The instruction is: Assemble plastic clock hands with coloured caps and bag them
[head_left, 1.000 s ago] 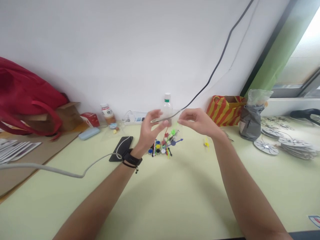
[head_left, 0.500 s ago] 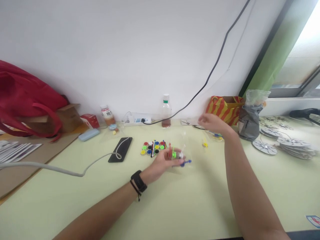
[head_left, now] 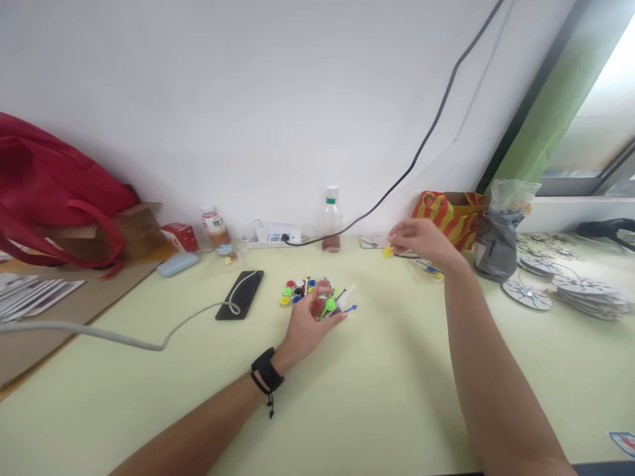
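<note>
My left hand (head_left: pixel 306 325) is curled around a small bunch of plastic spinner arrows, its thumb and fingers on either side of them. A green spinner arrow (head_left: pixel 330 304) and a blue arrow (head_left: pixel 352 309) stick out, with red, dark and whitish parts among them. Just behind and left lie several round coloured discs (head_left: pixel 287 292), partly covered by this hand. Farther back on the right, my right hand (head_left: pixel 415 239) pinches a small yellow plastic piece (head_left: pixel 387 252) at its fingertips, above the tabletop.
A black phone (head_left: pixel 240 295) with a white cable lies left. Along the wall stand a power strip (head_left: pixel 275 235), a bottle (head_left: pixel 332 221) and a striped bag (head_left: pixel 434 215). More arrows (head_left: pixel 429 269) lie beneath my right wrist. Grey-white discs (head_left: pixel 526 294) are stacked at right.
My right hand has picked up the yellow piece from the table and moved it back and left. My left hand has shifted left with its spinner arrows, nearer the round discs.
</note>
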A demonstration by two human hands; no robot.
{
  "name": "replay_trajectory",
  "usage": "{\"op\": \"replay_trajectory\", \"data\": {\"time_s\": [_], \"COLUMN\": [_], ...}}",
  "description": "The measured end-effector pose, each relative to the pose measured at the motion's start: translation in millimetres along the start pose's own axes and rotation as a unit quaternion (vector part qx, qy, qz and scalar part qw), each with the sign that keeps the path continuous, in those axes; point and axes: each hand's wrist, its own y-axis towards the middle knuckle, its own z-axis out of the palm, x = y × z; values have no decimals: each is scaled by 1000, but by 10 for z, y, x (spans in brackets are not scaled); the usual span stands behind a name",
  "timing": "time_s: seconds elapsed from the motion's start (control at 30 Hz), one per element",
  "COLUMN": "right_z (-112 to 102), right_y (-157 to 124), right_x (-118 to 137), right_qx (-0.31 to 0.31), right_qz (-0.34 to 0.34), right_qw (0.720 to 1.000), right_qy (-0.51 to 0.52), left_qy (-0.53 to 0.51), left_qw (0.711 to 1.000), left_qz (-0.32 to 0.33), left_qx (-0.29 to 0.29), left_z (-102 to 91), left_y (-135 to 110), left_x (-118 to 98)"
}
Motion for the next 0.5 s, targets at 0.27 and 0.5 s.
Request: {"op": "replay_trajectory", "data": {"time_s": [0.27, 0.5], "right_z": [255, 315], "right_y": [-453, -511], "right_x": [932, 1009], "right_qx": [44, 29], "right_qz": [-162, -216], "right_qw": [983, 967], "right_qy": [69, -131], "left_qy": [79, 116], "left_qw": [996, 992], "left_qz": [47, 43], "left_qx": [-17, 2], "left_z": [-22, -11], "left_y": [30, 5], "left_x": [34, 102]}}
